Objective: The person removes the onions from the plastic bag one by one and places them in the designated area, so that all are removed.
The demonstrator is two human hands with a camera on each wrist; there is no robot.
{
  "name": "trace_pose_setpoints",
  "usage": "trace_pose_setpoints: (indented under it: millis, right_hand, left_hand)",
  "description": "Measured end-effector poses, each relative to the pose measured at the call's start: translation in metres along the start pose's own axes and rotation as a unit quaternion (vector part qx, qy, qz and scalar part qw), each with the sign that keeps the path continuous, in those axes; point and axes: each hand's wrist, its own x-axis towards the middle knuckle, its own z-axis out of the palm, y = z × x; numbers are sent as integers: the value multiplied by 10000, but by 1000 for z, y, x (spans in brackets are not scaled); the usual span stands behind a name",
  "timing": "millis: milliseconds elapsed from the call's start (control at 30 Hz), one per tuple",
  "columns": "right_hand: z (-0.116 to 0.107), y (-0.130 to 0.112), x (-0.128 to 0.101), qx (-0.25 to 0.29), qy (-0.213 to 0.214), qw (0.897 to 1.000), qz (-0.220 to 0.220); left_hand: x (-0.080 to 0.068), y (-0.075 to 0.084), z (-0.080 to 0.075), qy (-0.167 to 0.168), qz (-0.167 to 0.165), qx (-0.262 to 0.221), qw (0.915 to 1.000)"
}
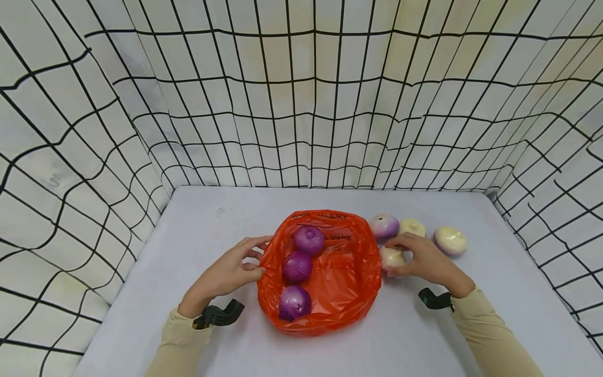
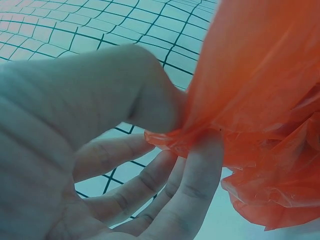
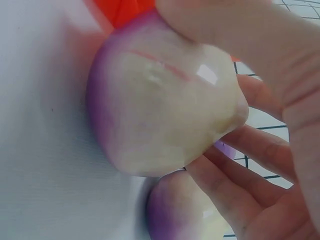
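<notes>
The left hand point(image 1: 226, 275) pinches the rim of an orange plastic bag point(image 1: 339, 283) between thumb and fingertips, at the bag's left edge; the left wrist view shows the thumb pressed down on the crumpled film with the fingers point(image 2: 195, 190) under it. The bag lies open on a pale table point(image 1: 188, 220), and three purple onions point(image 1: 297, 267) sit in a row inside it. The right hand point(image 1: 424, 259) curls round a white turnip with a purple blush point(image 1: 391, 258) that lies on the table just beside the bag's right edge; the right wrist view shows the thumb on top and fingers beneath it. Three more turnips point(image 1: 449, 241) lie near, behind and to the right of that hand. A white cloth with a black grid point(image 1: 301, 104) walls the table on three sides.
</notes>
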Motion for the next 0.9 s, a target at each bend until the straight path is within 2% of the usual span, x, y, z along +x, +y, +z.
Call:
trace_pose_setpoints:
  millis: [400, 700, 900]
  right_hand:
    - [-6, -2, 0, 35, 131, 9998, 145]
    - [-18, -6, -3, -214, 437, 9988, -61]
    - [-24, -12, -4, 57, 679, 9976, -139]
  left_hand:
    - [0, 1, 1, -6, -11, -4, 10000]
    - [-1, 1, 1, 17, 5, 85, 10000]
    - [0, 0, 1, 32, -6, 118, 9999]
